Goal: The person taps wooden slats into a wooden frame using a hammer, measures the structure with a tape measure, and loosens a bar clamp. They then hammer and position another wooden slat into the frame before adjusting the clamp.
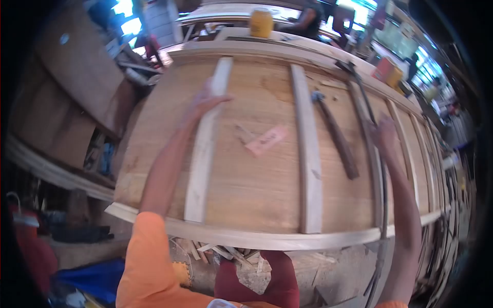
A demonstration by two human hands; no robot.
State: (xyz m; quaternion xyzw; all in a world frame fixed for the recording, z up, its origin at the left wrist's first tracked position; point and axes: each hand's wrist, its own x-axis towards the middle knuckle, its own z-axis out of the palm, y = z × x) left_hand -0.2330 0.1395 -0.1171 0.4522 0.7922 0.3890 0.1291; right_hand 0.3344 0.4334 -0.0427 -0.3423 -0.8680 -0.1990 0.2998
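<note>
Hammer point(336, 136) on panel point(246, 190), between two slats point(309, 169); slip point(267, 141) farther left; container point(261, 23) behind panel.

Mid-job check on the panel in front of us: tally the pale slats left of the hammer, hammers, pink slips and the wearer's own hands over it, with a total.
Pale slats left of the hammer: 2
Hammers: 1
Pink slips: 1
Left hand and right hand: 2
Total: 6
</note>
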